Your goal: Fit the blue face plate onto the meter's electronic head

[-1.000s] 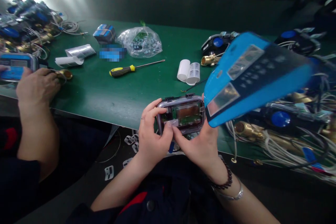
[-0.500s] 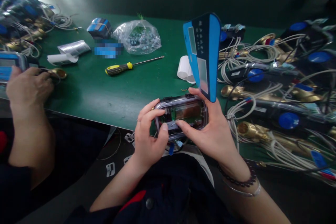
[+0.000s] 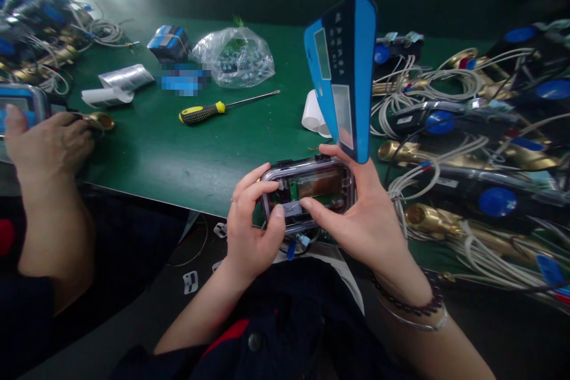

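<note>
Between my two hands is an electronic meter housing [image 3: 307, 224] with a clear cover; a green circuit board and a rectangular display show inside. My left hand [image 3: 255, 222] grips its left end, thumb on the front and fingers over the top edge. My right hand [image 3: 363, 214] clasps the right end, thumb laid across the cover. A blue and black faceplate label [image 3: 361, 77] with two window panels stands up from my right index finger; how its lower end is pinched is hidden. Short wires with a pale blue connector [image 3: 303, 239] hang under the housing.
A yellow-black screwdriver [image 3: 202, 114] lies ahead on the green table [image 3: 214, 160]. Behind it are a plastic bag of small parts [image 3: 238, 58] and a banded blue stack [image 3: 168, 44]. Brass-piped meters with coiled cables [image 3: 496, 200] crowd the right. A co-worker's hand [image 3: 53, 142] is at left.
The upright label has risen slightly with its top leaning a little farther back. Both hands keep their grip on the housing. The co-worker's hand has shifted slightly on its meter.
</note>
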A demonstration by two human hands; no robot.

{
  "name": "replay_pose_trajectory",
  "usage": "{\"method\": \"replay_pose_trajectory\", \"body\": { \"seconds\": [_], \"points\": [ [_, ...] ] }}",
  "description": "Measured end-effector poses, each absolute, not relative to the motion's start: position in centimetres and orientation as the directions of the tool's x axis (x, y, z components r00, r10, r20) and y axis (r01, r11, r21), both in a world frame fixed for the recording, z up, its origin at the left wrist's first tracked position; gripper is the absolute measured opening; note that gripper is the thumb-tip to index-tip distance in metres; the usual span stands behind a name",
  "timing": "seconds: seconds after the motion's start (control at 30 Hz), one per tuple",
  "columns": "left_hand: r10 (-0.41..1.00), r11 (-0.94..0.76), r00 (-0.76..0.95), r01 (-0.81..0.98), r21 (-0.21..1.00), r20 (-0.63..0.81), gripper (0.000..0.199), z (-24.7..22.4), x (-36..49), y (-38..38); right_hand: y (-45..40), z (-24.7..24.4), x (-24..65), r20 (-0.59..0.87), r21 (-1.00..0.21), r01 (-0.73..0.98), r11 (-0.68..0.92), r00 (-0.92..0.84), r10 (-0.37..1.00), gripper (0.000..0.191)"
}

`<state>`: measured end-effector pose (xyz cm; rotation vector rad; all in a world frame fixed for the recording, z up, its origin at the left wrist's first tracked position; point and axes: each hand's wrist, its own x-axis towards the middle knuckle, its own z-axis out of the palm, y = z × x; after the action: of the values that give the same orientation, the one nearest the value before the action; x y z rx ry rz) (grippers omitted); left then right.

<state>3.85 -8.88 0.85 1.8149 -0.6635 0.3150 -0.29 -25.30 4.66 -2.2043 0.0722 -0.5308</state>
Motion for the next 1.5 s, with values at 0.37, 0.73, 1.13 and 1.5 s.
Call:
{"method": "replay_pose_trajectory", "body": {
  "seconds": [0.37, 0.73, 1.13, 1.5],
  "points": [
    [-0.372, -0.116, 0.821, -0.503, 0.856, 0.433, 0.039, 1.0, 4.2, -7.7, -26.1, 3.4, -0.1, 0.310, -0.867, 0.147, -0.475, 0.907, -0.285, 0.055],
    [-0.420, 0.037, 0.845, -0.347, 0.937, 0.330, 0.070, 0.0, 3.5, -7.6, -26.2, 0.7, 1.0, 0.301, -0.940, 0.210, -0.271, 0.883, -0.361, 0.060],
    [-0.351, 0.029, 0.897, -0.275, 0.961, 0.268, 0.064, 1.0, 3.9, -7.8, -25.9, 0.9, 1.2, 0.324, -0.928, 0.208, -0.309, 0.862, -0.391, 0.054],
    [-0.237, 0.008, 0.931, -0.285, 0.959, 0.278, 0.053, 0.6, 4.1, -8.1, -26.0, 1.0, 1.5, 0.320, -0.925, 0.197, -0.325, 0.863, -0.390, 0.055]
  ]
}}
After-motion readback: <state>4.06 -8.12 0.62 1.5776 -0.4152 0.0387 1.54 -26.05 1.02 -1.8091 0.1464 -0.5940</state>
